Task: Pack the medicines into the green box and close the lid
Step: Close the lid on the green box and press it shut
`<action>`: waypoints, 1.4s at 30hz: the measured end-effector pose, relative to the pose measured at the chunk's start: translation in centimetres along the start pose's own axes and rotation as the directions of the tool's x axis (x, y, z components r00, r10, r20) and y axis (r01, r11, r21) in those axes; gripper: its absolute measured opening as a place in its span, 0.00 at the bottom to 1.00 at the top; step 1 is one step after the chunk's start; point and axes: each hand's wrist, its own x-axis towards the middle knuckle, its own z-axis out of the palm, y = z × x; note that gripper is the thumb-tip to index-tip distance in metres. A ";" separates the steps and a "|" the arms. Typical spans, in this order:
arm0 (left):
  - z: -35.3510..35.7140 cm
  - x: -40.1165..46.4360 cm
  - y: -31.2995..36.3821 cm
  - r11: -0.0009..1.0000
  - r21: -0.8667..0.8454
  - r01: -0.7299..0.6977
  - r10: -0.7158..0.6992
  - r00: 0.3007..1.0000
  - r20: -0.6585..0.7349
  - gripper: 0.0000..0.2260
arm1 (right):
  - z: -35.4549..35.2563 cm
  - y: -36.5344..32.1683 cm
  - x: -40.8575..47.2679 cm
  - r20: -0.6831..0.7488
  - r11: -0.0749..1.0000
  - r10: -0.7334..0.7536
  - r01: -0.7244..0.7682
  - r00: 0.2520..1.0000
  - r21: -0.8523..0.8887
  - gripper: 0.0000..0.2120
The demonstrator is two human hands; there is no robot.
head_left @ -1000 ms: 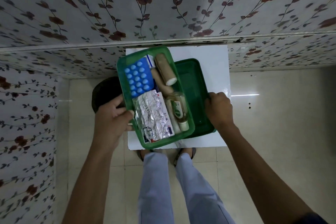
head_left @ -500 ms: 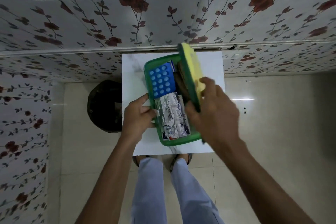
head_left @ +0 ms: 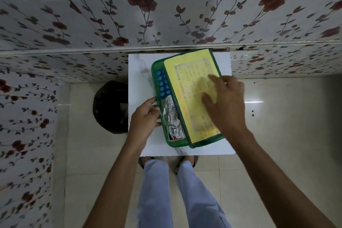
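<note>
Landmark: white table, standing against the floral wall.
Green box: on the table's middle, long axis running from the wall toward the person.
Lid: green with a yellow label, tilted over the box, covering its right part; the left strip is not yet covered.
Medicines: 1 blue blister pack and 1 foil strip show in that strip.
Left hand: fingers curled on the box's left wall, bracing it.
Right hand: fingers spread and flat on the lid top, gripping nothing.
Key relation: the open gap lies left of the right-hand fingers, along the box's long axis.
Judgement: the right hand is nearer; pressing down and leftward should seat the lid.
</note>
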 end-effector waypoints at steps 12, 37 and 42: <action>-0.2 0.2 1.5 0.997 -0.061 -0.050 0.045 0.995 -0.088 0.20 | 2.5 0.2 -0.5 0.165 0.979 0.180 -0.193 0.970 0.064 0.28; 1.1 -0.4 1.7 0.880 0.406 -0.246 0.291 0.955 -0.052 0.13 | 2.4 0.8 -1.4 0.195 0.995 0.062 -0.075 0.979 0.060 0.29; 1.2 0.4 2.1 0.863 0.453 -0.224 0.286 0.955 -0.073 0.11 | 2.1 0.1 -1.2 0.216 0.997 0.083 -0.079 0.973 -0.024 0.30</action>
